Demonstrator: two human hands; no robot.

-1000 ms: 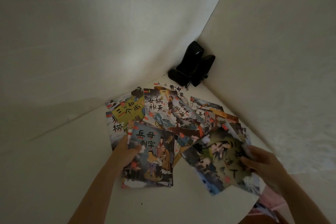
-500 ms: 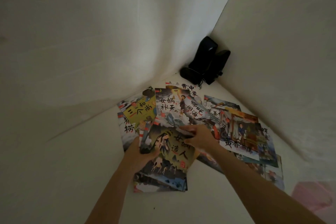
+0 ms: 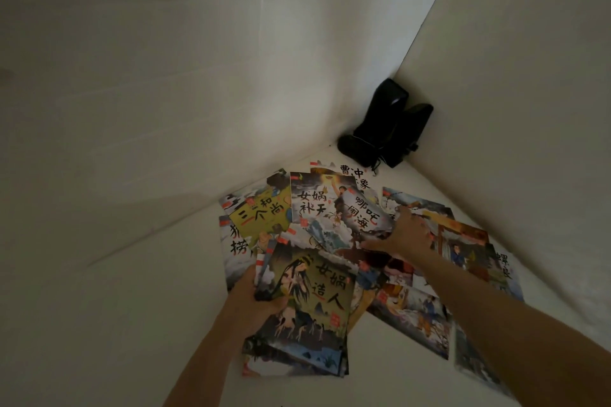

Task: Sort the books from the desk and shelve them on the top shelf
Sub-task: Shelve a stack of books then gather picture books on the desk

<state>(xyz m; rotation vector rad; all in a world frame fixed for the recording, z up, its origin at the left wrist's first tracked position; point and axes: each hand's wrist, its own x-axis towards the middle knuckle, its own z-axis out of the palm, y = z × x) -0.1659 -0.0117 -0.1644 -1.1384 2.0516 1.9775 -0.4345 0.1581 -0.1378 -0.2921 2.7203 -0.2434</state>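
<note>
Fingers of left hand curled round near-left edge of gathered stack, thumb on top cover; right hand fingers laid on 哪吒闹海 book, beyond the stack — whether gripping it, cannot tell. Thin picture books fanned across desk around both hands. Likely light, floppy, glossy covers — prone to sliding; best pinched at spine edge. Black speakers past fingertips, in corner.

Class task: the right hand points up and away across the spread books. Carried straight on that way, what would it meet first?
Probably the pale book just beyond the right hand; depth is unclear. The black speakers stand farther back.
</note>
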